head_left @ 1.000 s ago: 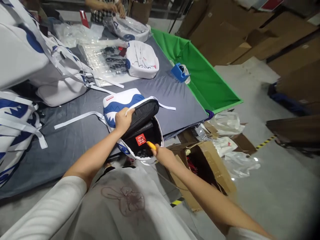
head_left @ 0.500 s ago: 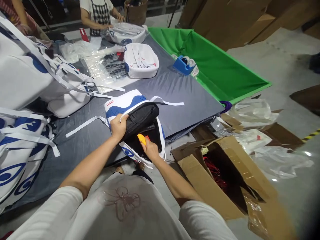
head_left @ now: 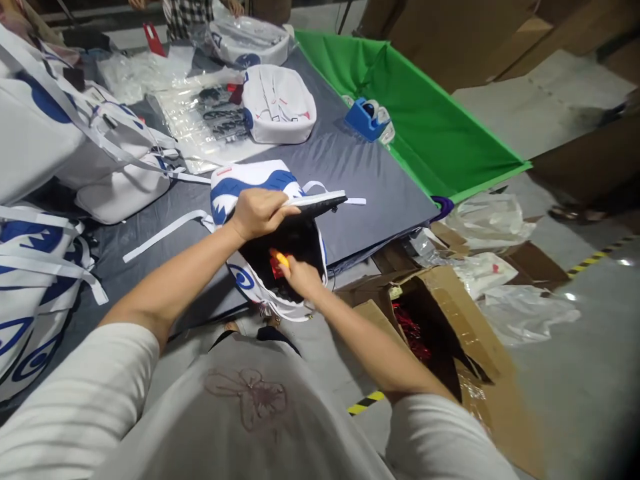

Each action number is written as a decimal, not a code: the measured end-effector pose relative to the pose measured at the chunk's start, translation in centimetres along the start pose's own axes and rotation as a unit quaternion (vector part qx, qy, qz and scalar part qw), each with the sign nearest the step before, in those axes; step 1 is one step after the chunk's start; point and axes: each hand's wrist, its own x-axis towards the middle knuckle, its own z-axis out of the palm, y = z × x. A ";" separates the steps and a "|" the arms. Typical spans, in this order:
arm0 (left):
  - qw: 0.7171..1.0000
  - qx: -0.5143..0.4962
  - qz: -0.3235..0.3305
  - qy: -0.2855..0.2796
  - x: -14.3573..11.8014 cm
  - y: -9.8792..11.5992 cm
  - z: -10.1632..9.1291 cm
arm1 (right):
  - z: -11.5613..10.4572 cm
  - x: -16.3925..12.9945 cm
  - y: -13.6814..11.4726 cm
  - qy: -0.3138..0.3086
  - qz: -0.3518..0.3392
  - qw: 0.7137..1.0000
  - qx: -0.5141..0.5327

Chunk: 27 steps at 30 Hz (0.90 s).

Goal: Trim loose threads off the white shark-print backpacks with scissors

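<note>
Inside the backpack, red piece lies left of right hand gripping yellow-orange item; left hand grips raised flap.

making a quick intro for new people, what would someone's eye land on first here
Probably the big bright green bin, alongside the grey-covered table at upper right. Next, the open white-and-blue backpack at the near edge, where the left hand holds up its flap and the right hand grips a small yellow-orange object inside. Zigzag-and-eye patterned bags at left also stand out.
</note>
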 end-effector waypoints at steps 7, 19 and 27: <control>0.983 -0.103 0.080 -0.132 -6.4 4.8 -0.3 | -11.8 7.1 -1.4 -0.276 0.121 0.952 0.043; 0.761 -0.095 -0.370 -0.524 -12.7 2.2 9.3 | -16.6 9.6 -2.6 -0.418 0.123 0.898 -0.061; 0.821 -0.122 -0.410 -0.379 -13.5 4.8 7.6 | -16.6 6.2 -1.4 -0.446 0.056 0.890 -0.073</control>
